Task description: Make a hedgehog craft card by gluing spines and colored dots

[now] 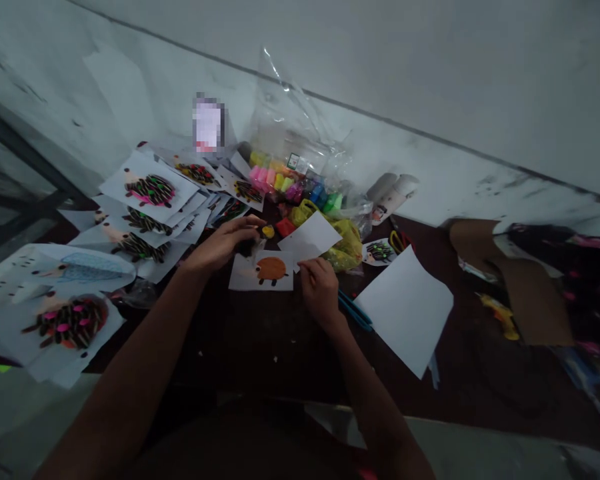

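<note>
On the dark table lies a white card [237, 279] bearing an orange hedgehog shape [271, 268] with black feet. My left hand [225, 241] is at the card's upper left corner, its fingers curled around a dark lump [245, 248] with what looks like clear wrap, too dim to name. A small yellow piece [268, 231] sits by its fingertips. My right hand [320, 288] rests at the card's right side, thumb and fingers pinched together; what they hold, if anything, is too small to tell. A blank white card [311, 235] lies just above it.
Finished hedgehog pictures [150, 190] are piled at left. Behind stands a clear bag of colourful modelling clay packs [295, 183], with a yellow bag [347, 247] before it. To the right are a white sheet [410, 310], teal scissors-like handles [355, 312], brown cardboard [535, 300] and a yellow tool [500, 317].
</note>
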{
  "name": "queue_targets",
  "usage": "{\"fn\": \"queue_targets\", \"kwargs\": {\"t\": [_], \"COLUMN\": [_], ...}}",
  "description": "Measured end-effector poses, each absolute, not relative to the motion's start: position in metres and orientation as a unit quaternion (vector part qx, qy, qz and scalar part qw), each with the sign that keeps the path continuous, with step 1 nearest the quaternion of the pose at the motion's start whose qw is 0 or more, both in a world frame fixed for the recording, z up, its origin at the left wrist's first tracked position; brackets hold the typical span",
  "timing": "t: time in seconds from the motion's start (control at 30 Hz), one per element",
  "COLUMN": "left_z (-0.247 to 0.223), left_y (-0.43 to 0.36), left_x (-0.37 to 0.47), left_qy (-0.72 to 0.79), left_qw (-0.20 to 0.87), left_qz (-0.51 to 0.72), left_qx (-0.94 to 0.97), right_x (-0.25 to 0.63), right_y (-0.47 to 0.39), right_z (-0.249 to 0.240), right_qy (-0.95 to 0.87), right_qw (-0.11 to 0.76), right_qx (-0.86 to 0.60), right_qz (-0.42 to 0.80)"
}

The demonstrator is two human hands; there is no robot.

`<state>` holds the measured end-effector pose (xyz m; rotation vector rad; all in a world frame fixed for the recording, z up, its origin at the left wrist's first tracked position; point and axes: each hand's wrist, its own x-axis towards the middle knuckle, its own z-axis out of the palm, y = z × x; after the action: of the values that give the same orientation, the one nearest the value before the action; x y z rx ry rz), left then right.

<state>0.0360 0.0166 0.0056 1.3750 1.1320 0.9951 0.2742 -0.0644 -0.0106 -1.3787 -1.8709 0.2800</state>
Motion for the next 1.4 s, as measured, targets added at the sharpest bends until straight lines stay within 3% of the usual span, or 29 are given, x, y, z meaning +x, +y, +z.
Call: {"fn": "queue_targets", "kwargs": {"t": [0.13, 0.23, 0.47, 0.9, 1.07, 1.17, 1.27, 1.4], "left_z": [0.007, 0.009, 0.008, 0.000, -0.003, -0.003, -0.008, -0.019], "left_y": [0.012, 0.013, 0.020, 0.012, 0.017, 0.021, 0.028, 0.036], "left_x": [0.055, 0.068, 0.063, 0.042, 0.035, 0.029, 0.021, 0.012], "left_qy": [0.401, 0.376, 0.394, 0.384, 0.384, 0.388, 0.458, 0.562], "left_qw": [0.574, 0.592, 0.598, 0.669, 0.669, 0.629, 0.543, 0.367], "left_qz": [0.413, 0.406, 0.348, 0.381, 0.394, 0.434, 0.480, 0.428], "left_qx": [0.583, 0.586, 0.605, 0.510, 0.499, 0.516, 0.514, 0.605], "right_x": [0.263, 0.253, 0.255, 0.226, 0.217, 0.222, 0.235, 0.241], "right_y": [-0.063, -0.056, -0.040, -0.030, -0.026, -0.015, 0.005, 0.033], "right_z": [0.005, 0.011, 0.008, 0.004, -0.001, -0.003, 0.001, 0.004], "right_qy": [-0.672, -0.636, -0.582, -0.557, -0.580, -0.597, -0.595, -0.636], "right_qw": [0.431, 0.433, 0.495, 0.508, 0.477, 0.468, 0.503, 0.461], "right_qx": [-0.533, -0.542, -0.544, -0.530, -0.521, -0.530, -0.572, -0.598], "right_qz": [0.280, 0.338, 0.346, 0.389, 0.406, 0.379, 0.255, 0.159]}}
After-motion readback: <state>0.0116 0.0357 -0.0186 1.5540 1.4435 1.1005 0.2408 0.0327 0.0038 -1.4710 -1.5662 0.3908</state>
